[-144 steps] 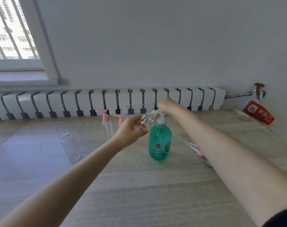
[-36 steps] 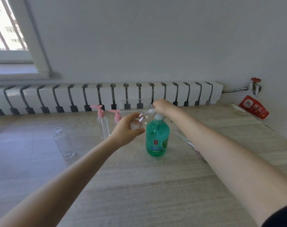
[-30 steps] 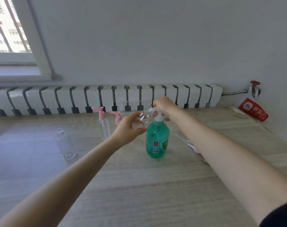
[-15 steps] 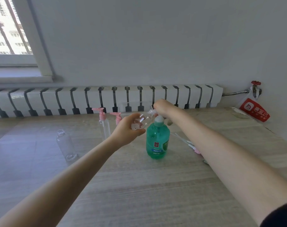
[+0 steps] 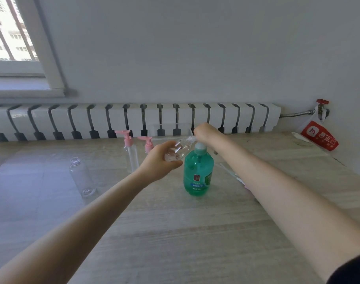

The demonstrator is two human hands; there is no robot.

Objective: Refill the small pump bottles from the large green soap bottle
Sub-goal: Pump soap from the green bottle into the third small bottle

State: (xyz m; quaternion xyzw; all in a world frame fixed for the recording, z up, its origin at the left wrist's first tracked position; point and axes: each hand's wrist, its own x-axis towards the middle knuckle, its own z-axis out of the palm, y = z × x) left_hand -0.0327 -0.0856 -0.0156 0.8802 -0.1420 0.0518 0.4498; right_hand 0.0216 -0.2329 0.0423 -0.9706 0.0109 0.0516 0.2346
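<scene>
The large green soap bottle [image 5: 198,173] stands upright on the wooden surface near the middle. My right hand [image 5: 205,131] rests on top of its white pump head, fingers curled over it. My left hand [image 5: 160,160] grips a small clear bottle [image 5: 180,149], tilted with its open neck at the pump's spout. A second clear bottle [image 5: 81,177] without a cap stands at the left. Behind my left hand stand two small bottles with pink pumps, one tall [image 5: 129,152] and one partly hidden [image 5: 147,143].
A white radiator [image 5: 134,119] runs along the back wall. Loose pump tubes with pink ends [image 5: 232,174] lie right of the green bottle, partly under my right arm. A red and white bag [image 5: 318,136] hangs from a valve at the far right.
Both hands keep their hold at the green bottle's pump; the right hand has bobbed slightly up and down on the pump head. The view shifted a little.
</scene>
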